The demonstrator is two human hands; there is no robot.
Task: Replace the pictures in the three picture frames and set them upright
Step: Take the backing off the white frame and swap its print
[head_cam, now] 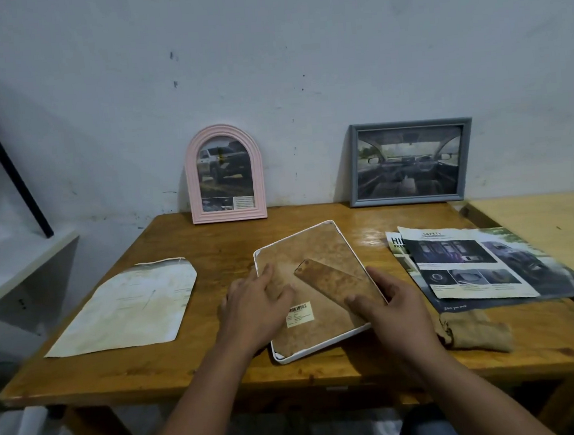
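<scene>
Two hands, left (256, 307) and right (394, 306), fingers spread flat, press the face-down white-rimmed frame's (318, 350) brown backing board (315, 249); its picture is hidden.

I see my left hand (256, 303) and right hand (390, 303) flat on the face-down white frame (310, 291); pink frame (224, 174) and grey frame (408, 162) stand beyond them.

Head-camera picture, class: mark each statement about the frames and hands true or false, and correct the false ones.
1. The pink arched frame stands upright against the wall. True.
2. The grey rectangular frame lies flat. False: it stands upright.
3. The white-rimmed frame lies face down, brown backing up. True.
4. Both hands hover clear of it. False: the left hand and right hand rest on its backing.
</scene>
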